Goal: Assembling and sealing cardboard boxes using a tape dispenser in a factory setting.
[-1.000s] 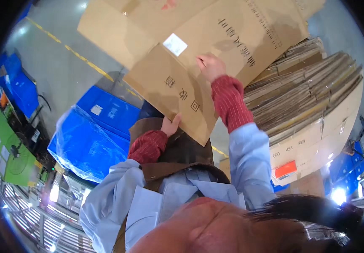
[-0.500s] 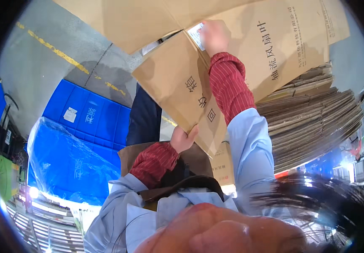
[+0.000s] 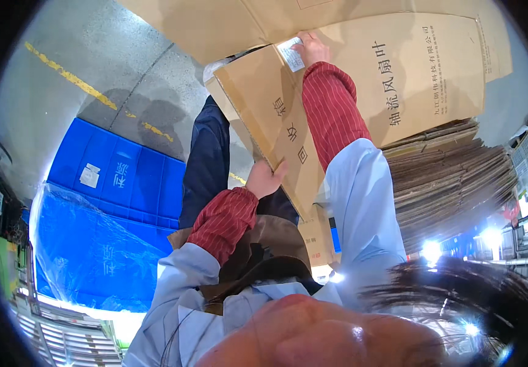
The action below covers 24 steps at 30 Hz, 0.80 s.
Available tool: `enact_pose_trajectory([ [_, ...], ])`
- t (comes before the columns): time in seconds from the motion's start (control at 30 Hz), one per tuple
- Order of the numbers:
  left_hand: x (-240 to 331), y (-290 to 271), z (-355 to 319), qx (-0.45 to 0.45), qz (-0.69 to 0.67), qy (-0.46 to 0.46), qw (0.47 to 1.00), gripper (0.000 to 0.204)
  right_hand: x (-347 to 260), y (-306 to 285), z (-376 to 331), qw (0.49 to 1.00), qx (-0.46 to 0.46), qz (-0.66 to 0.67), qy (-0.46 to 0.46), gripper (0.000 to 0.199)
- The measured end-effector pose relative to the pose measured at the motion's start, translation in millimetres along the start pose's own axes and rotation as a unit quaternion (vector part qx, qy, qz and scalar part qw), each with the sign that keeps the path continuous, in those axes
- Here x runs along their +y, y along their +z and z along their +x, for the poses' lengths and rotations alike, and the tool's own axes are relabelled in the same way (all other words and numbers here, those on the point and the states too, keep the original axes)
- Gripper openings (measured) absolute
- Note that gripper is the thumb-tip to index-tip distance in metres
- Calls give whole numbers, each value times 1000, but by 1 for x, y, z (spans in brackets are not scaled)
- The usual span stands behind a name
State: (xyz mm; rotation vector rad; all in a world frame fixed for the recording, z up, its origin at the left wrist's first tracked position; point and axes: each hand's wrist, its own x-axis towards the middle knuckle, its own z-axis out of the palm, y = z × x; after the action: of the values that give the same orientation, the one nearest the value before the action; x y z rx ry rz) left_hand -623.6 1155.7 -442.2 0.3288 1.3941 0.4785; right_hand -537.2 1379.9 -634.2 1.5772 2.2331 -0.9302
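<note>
On your left, blue boxes (image 3: 114, 168) sit on the grey floor (image 3: 132, 46), with clear plastic wrap (image 3: 99, 235) over the near part. A yellow line (image 3: 71, 76) runs along the floor past them.

In the middle is the brown cardboard flap (image 3: 269, 113), slanting in front of your legs. Your left hand (image 3: 267, 178) pinches its left edge, with the thumb on the front; the fingers behind it are hidden. Your right hand (image 3: 314, 50) is up near the far end of the flap, with its fingers bent at the white label (image 3: 289, 56). I cannot tell if it pinches the label or just presses on it.

To the right, the big cardboard sheet (image 3: 420, 73) spreads out past your right hand. Below it is a thick stack of flat cardboard (image 3: 453, 177).

The step in hand looks like holding the flap steady while your right hand works by the label. The next move seems to call for a firm left hand and gentle right fingers, so the flap does not bend and the label does not rip.
</note>
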Motion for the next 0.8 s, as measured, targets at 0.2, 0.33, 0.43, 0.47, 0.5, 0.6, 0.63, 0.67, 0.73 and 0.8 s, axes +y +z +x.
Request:
enact_pose_trajectory([
  [0.2,4,1,7,-1,31,-7,1000,28,14,15,8,999,34,-19,-4,23],
  [0.33,-4,3,9,1,20,-7,1000,29,14,13,20,1000,-8,-25,5,22],
  [0.43,-5,1,9,0,26,-10,1000,29,9,5,25,996,-72,-45,27,25],
  [0.47,-3,0,10,-1,26,-9,1000,29,7,4,24,994,-88,-54,37,25],
  [0.5,-1,-1,11,-3,25,-13,1000,28,5,3,22,992,-103,-63,46,25],
  [0.6,0,0,7,0,19,-5,1000,28,9,7,9,998,-44,32,19,23],
  [0.63,0,0,9,1,15,12,1000,28,11,8,6,999,-42,30,16,23],
  [0.67,1,0,9,3,14,14,1000,28,13,9,3,995,-14,92,45,20],
  [0.73,4,-1,6,-22,52,0,998,26,14,12,3,986,13,152,74,17],
  [0.8,9,-2,8,-23,45,-1,999,26,13,15,5,985,77,150,40,15],
])
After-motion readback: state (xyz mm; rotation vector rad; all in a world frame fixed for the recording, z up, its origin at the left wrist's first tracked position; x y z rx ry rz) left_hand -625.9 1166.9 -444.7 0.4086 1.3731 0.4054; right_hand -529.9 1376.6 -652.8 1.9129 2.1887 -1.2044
